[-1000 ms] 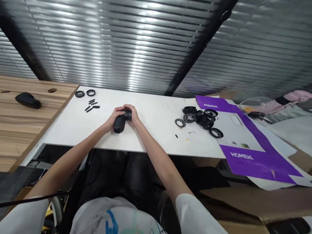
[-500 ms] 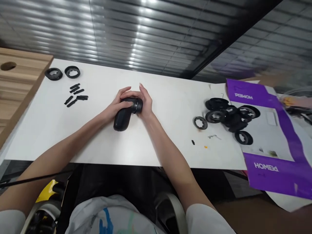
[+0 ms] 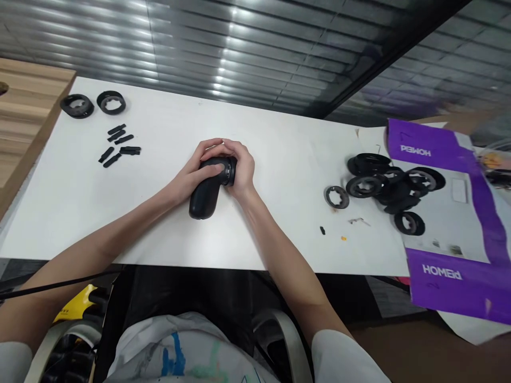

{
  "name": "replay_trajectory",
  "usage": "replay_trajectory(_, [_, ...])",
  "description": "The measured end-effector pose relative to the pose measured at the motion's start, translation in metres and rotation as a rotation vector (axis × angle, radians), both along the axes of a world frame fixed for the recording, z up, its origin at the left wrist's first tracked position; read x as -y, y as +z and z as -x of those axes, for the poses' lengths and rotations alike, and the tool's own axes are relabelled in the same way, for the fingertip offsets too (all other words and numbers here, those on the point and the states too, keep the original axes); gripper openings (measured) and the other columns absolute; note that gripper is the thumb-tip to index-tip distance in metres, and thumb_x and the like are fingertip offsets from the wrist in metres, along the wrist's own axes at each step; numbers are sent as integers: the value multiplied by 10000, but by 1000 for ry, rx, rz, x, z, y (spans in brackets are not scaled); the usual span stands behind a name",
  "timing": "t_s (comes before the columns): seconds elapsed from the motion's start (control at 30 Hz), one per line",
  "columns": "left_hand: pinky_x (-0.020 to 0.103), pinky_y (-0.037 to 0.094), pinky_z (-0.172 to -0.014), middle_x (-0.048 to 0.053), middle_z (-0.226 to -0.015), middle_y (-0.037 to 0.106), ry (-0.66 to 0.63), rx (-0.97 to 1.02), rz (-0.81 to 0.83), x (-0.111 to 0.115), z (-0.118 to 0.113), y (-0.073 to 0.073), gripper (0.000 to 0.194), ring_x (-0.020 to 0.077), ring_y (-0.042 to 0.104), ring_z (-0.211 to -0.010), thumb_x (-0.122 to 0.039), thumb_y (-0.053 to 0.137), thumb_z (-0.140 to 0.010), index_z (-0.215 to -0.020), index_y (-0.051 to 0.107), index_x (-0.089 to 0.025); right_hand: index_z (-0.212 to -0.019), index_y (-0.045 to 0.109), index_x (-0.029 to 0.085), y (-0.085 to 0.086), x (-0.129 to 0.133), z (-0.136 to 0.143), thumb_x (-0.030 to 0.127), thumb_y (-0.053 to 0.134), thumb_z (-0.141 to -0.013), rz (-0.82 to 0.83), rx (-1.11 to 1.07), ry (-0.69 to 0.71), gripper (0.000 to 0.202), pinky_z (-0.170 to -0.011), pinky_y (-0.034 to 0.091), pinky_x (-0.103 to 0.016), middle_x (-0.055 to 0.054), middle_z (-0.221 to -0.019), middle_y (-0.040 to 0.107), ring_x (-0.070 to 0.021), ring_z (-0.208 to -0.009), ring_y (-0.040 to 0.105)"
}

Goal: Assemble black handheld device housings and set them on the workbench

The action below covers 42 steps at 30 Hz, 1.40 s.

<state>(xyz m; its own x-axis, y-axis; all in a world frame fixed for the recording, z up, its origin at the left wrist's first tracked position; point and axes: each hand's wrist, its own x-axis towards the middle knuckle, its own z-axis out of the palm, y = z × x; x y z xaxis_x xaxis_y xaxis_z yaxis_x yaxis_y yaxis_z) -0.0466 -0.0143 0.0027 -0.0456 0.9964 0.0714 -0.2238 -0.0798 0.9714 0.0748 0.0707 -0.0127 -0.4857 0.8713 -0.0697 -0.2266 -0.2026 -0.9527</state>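
Observation:
A black pistol-shaped handheld device (image 3: pixel 204 199) with a ridged collar rests over the white table, its rounded handle pointing toward me. My left hand (image 3: pixel 195 170) is wrapped around its body, thumb lying along the top near the collar. Around the collar end curls my right hand (image 3: pixel 244 167), cupping it from the right. The fingertips of both hands meet behind the device, and its front end is hidden by the right palm.
Two black rings (image 3: pixel 111 102) lie at the table's back left, with several small black strips (image 3: pixel 116 133) nearer me. To the right are a loose ring (image 3: pixel 336 197), a heap of black rings (image 3: pixel 365 185), small bits and a purple-and-white cardboard sheet (image 3: pixel 443 274). A wooden unit (image 3: pixel 32 101) borders the left.
My right fingers have folded in closer over the device, meeting the left fingertips. The camera view has shifted slightly. The loose parts on the table stay put.

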Motion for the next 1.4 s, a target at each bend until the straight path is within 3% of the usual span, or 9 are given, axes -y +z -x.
replay_trajectory(0.2, [474,476,-1112,53,-1341,650,45,52,46,0,-4,0,442,344,552,-1356,-344,715,-877,-1302,619,-276,-816,792,207,3,2,-1,509,535,-974,-70,2,25,426,-946,574,-419,-22,-788,754,-275,-1012,741])
replay_trajectory(0.43, [477,535,-1055,58,-1286,663,63,104,121,-4,-4,3,481,339,622,-1268,-358,729,-863,-1319,596,-284,-872,800,216,-7,-5,4,558,561,-967,-100,9,35,427,-922,589,-422,-26,-775,748,-277,-983,747])
replay_trajectory(0.6, [482,601,-929,51,-1140,689,36,168,195,-12,5,0,599,296,722,-1019,-374,721,-870,-1429,514,-310,-928,786,254,-8,-14,8,673,507,-982,-91,-80,-41,506,-930,601,-439,-19,-817,753,-283,-1039,753])
replay_trajectory(0.7, [464,632,-769,42,-1015,696,46,205,249,-15,9,-2,643,259,722,-799,-440,669,-906,-1499,443,-335,-964,773,272,-5,-18,8,744,523,-949,-99,-107,-74,534,-949,597,-441,-27,-924,783,-284,-1100,744])
replay_trajectory(0.77, [450,631,-731,42,-1009,697,74,222,248,-16,8,-3,635,246,709,-752,-472,652,-913,-1495,437,-334,-942,768,261,-1,-16,11,765,573,-906,-110,-120,-70,541,-975,589,-423,-45,-986,795,-281,-1117,743])
replay_trajectory(0.97, [406,615,-890,51,-1234,693,142,233,169,-14,-2,-1,547,263,712,-1037,-387,757,-837,-1327,531,-298,-794,745,221,13,-4,13,707,561,-918,-71,-173,-54,535,-953,603,-402,-77,-895,812,-278,-1004,779])
replay_trajectory(1.17, [438,590,-921,51,-1203,703,51,198,145,-11,-2,0,625,302,700,-1106,-387,790,-812,-1377,531,-326,-828,744,215,17,-9,2,487,809,-802,-51,-159,-38,281,-924,617,-397,-52,-869,811,-252,-885,790])
replay_trajectory(1.3, [444,572,-944,51,-1118,695,43,151,151,-10,-1,-3,719,291,694,-1067,-386,796,-812,-1460,486,-347,-815,752,216,16,-11,3,555,760,-835,-44,-151,-25,339,-959,602,-384,-55,-876,805,-240,-908,784])
replay_trajectory(1.4, [449,548,-1006,69,-1175,682,53,141,166,-10,-2,-6,798,298,676,-1122,-384,797,-804,-1513,438,-317,-790,764,216,17,-9,4,624,659,-889,-40,-151,3,433,-977,587,-370,-61,-884,805,-238,-947,775])
